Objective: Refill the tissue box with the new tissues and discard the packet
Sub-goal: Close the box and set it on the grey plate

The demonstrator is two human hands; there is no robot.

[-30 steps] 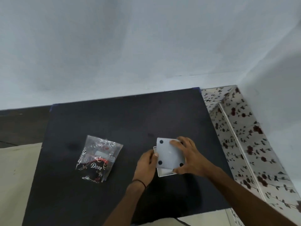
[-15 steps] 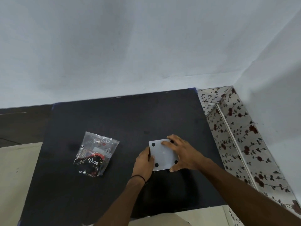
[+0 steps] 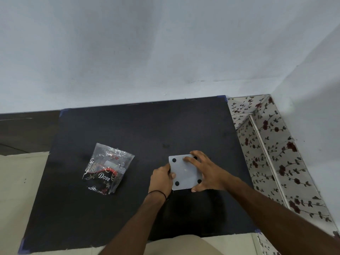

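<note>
Step judged: working the base panel of the tissue box. Advice: keep it flat and press evenly at the corners. Left hand pinched its 9 o'clock edge; right hand spanned 12 to 5 o'clock, gripping. Box lay base-up on the black mat, 4 o'clock of centre — white square, four black feet. Packet — crinkled clear plastic — lay at 9 o'clock, well apart.

Bench: black matte top, lying flush against the wall, blue tape showing at its corners.
Wall: pale grey-blue, rising behind and turning a corner at right.
Floral covering: white with dark red roses, running along the bench's right side.
Dark brown strip: lying left of the bench, a pale beige surface adjoining it on the near side.
</note>
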